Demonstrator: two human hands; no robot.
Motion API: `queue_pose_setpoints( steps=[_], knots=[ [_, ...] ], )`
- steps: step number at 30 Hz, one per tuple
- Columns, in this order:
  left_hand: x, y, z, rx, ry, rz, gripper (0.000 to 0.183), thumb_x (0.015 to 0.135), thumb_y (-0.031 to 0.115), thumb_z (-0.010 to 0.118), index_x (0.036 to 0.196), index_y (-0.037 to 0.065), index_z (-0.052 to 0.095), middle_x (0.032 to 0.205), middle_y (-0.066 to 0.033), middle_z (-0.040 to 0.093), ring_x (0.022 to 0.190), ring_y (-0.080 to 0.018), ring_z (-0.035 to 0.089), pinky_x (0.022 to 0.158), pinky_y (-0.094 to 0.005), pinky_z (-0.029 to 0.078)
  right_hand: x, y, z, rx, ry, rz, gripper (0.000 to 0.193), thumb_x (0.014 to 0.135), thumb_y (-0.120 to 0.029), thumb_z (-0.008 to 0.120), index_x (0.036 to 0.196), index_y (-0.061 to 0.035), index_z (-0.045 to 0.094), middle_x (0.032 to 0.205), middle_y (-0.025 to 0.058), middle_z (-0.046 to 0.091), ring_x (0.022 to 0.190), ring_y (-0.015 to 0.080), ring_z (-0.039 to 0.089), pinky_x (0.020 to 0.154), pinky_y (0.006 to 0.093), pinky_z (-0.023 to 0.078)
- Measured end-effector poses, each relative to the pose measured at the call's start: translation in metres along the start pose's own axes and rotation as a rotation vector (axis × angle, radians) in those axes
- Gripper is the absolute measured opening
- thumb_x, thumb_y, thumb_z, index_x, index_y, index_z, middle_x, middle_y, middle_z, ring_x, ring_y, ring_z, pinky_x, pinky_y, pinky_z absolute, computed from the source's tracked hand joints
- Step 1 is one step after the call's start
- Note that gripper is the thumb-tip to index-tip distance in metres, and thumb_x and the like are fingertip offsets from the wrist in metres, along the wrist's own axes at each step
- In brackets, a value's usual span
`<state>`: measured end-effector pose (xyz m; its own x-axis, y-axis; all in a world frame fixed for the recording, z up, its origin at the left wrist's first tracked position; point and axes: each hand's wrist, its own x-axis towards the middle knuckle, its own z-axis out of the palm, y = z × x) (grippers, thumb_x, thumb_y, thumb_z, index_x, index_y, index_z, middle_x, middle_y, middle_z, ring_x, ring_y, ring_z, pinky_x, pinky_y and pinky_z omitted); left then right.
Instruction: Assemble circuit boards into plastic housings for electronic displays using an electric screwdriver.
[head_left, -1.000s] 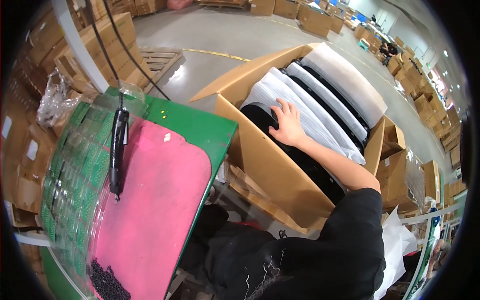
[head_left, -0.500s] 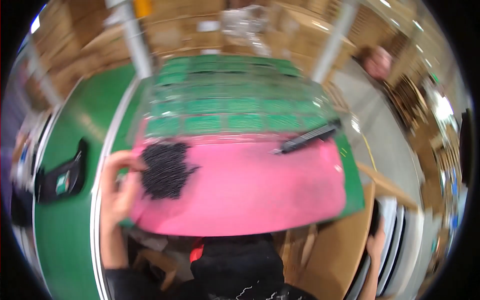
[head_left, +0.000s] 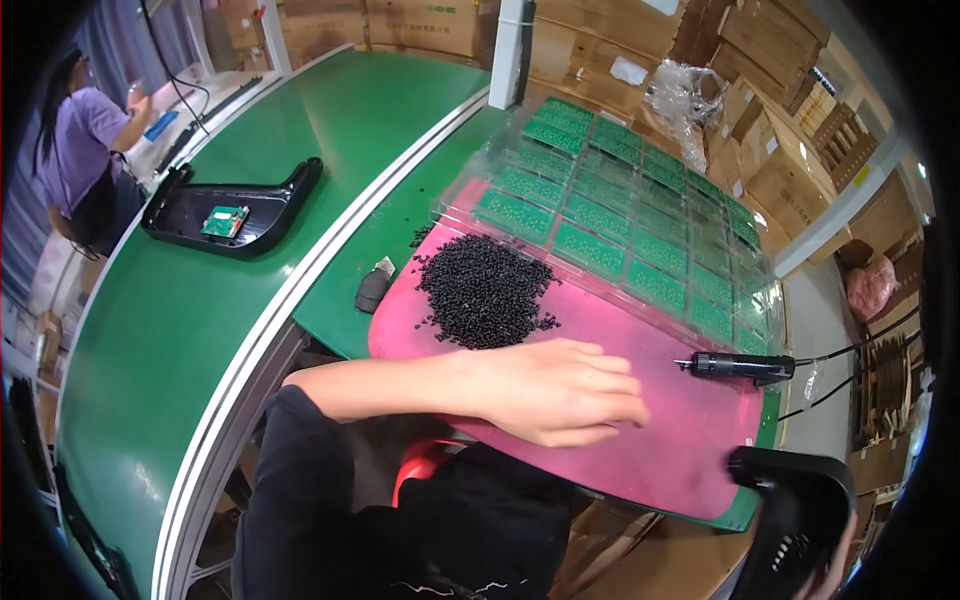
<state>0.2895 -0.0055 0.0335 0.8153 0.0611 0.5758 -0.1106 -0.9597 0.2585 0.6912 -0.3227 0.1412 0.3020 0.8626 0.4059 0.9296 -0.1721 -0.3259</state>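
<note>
My left hand (head_left: pixel 565 395) reaches across the pink mat (head_left: pixel 640 455), back upward, fingers stretched to the right and nothing visible in them. Just beyond its wrist lies a heap of small black screws (head_left: pixel 483 290). At the lower right my right hand (head_left: pixel 843 565), partly hidden, grips a black plastic housing (head_left: pixel 800 515) beside the mat's right end. An electric screwdriver (head_left: pixel 740 367) rests on the mat's right side, its tip pointing left. Behind the mat, a clear plastic tray (head_left: pixel 668 320) holds several green circuit boards (head_left: pixel 590 247).
On the green belt (head_left: pixel 130 400) to the left sits another black housing (head_left: pixel 235 215) with a small circuit board in it. A dark wrapped lump (head_left: pixel 373 288) lies beside the mat. Cardboard boxes (head_left: pixel 420 25) stand behind. A person in purple (head_left: pixel 90 130) is at the far left.
My left hand has moved right from beside the screws to over the mat. My right hand, earlier down at the box on the right, now has a black housing raised. The view has turned left.
</note>
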Motion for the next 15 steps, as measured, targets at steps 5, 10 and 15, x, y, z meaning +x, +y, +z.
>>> queue_pose_setpoints(
  steps=[5,10,15],
  knots=[
    [0.045,-0.003,0.037,-0.191,0.134,-0.058,0.048,0.089,0.023,0.067,0.127,0.000,0.049,0.119,-0.0160,0.053,0.109,-0.0330,0.054,0.089,-0.0422,0.047,0.103,-0.080,0.090,0.049,-0.408,-0.244,0.062,0.079,0.016,0.047,0.139,0.0010,0.050,0.133,0.0258,0.057,0.127,0.0394,0.053,0.107,0.0388,0.039],
    [0.037,-0.032,0.052,-0.034,0.106,-0.370,0.057,0.084,0.023,0.072,0.128,-0.003,0.045,0.122,-0.0194,0.050,0.116,-0.0381,0.052,0.099,-0.0465,0.045,0.166,-0.118,0.186,0.193,-0.810,-0.552,0.060,0.083,0.008,0.060,0.140,-0.0090,0.051,0.131,0.0199,0.058,0.122,0.0371,0.056,0.103,0.0417,0.045],
    [0.011,-0.058,0.046,0.003,-0.088,-0.509,0.043,0.079,0.010,0.069,0.118,-0.001,0.054,0.111,-0.0154,0.057,0.110,-0.0347,0.056,0.093,-0.0456,0.047,0.190,-0.169,0.224,-0.048,-0.635,-0.717,0.045,0.076,0.001,0.064,0.121,-0.0079,0.063,0.101,0.0115,0.066,0.087,0.0320,0.067,0.079,0.0409,0.054]
  ],
)
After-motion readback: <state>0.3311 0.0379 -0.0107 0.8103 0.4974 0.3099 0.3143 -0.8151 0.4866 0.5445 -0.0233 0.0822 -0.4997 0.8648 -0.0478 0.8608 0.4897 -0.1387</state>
